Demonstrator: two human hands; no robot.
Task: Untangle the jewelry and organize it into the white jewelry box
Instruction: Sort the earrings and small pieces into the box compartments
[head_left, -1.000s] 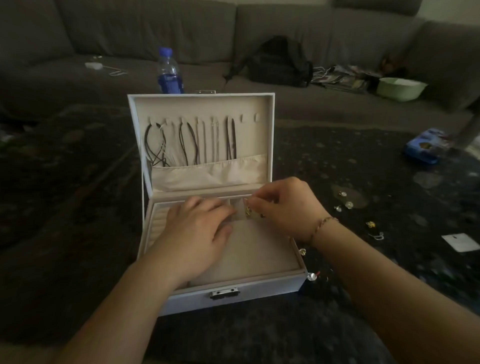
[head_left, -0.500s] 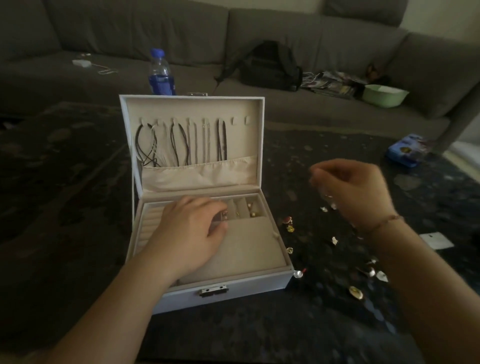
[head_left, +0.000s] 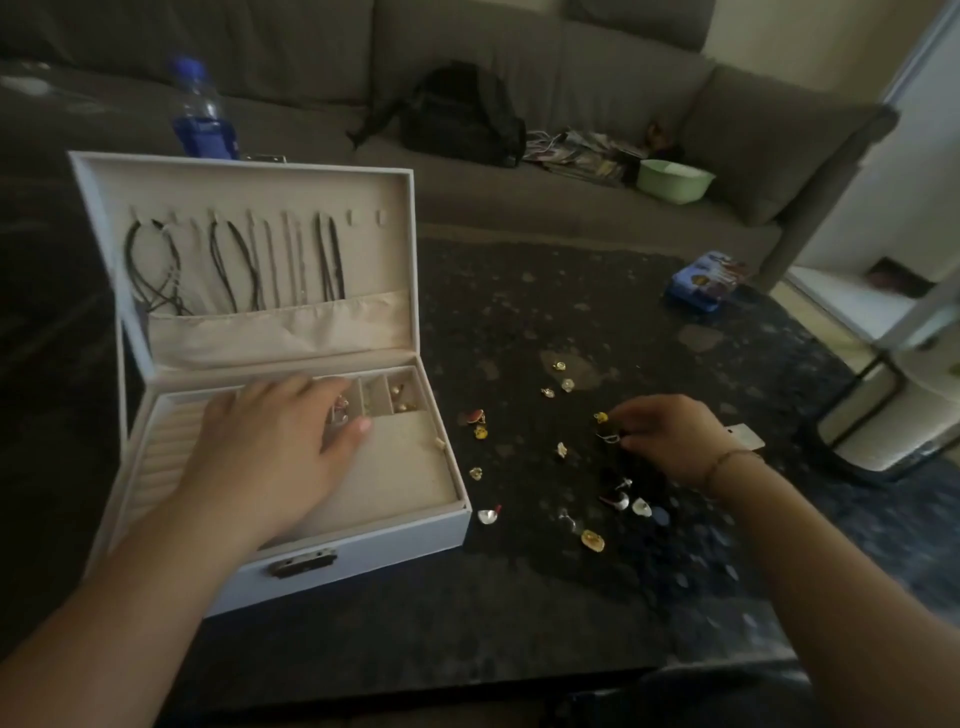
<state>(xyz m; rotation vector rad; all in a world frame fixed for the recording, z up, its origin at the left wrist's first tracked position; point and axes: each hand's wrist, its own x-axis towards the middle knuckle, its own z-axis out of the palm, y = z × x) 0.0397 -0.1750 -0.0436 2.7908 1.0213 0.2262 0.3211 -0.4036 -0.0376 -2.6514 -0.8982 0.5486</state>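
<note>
Two hands work at a dark desk (head_left: 519, 597). Left hand (head_left: 270, 457), fingers relaxed, rests on the white box's (head_left: 363, 545) tray. Right hand (head_left: 670, 436), fingers curled, reaches among scattered charms (head_left: 592, 540), apparently pinching one (head_left: 608, 437); the grip is unclear. Step in hand: picking loose pieces. Next: carry one to the rear compartments (head_left: 389, 397). Cords (head_left: 234, 265) hang in the lid.
</note>
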